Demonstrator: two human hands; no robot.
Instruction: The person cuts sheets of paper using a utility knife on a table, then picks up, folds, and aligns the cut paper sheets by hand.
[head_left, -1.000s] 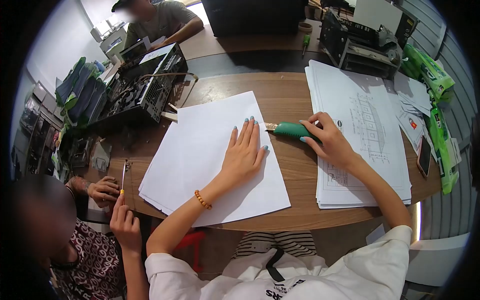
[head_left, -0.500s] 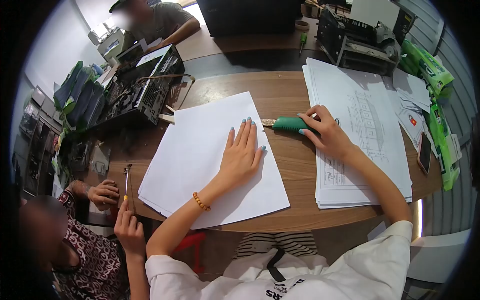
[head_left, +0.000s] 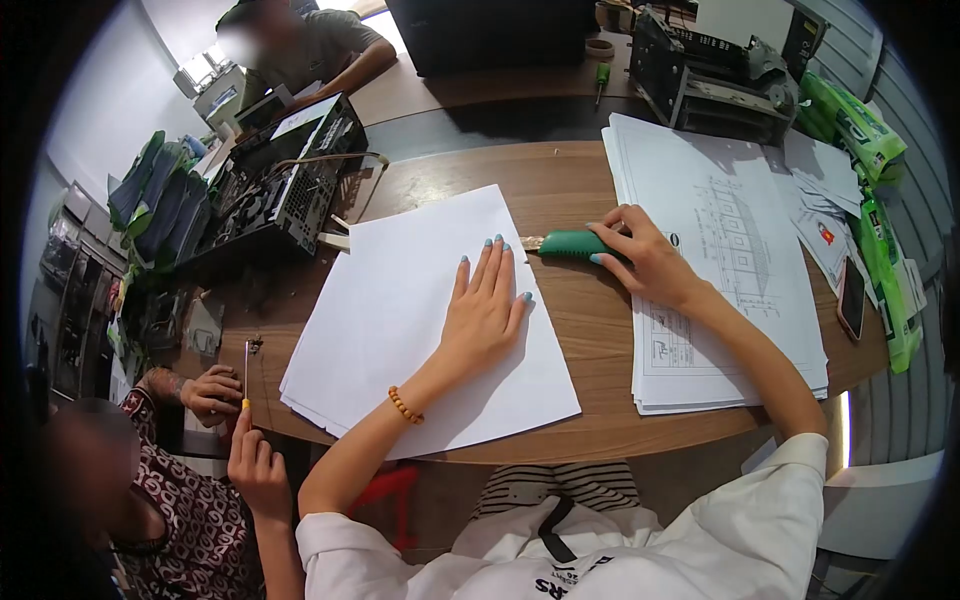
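My left hand (head_left: 487, 318) lies flat on a stack of white paper (head_left: 390, 340), fingers stretched out and pressed on its right part. In my right hand (head_left: 652, 262) is the end of a green-handled knife (head_left: 578, 243), held between thumb and fingers. The knife points left, and its blade passes out of sight at the paper's right edge, close to my left fingertips. A small nick shows in that edge. Under my right forearm lies a pile of printed drawing sheets (head_left: 690, 370).
An opened computer case (head_left: 300, 200) stands at the back left. At the left, a co-worker's hand (head_left: 258, 470) holds a yellow-handled screwdriver (head_left: 246, 385). A phone (head_left: 850, 300) and green packs (head_left: 880, 270) lie right; a metal-framed device (head_left: 710, 85) stands behind the drawings.
My right hand and the knife have shifted very slightly left. My left hand stays flat on the paper. The co-worker's screwdriver has tilted a little.
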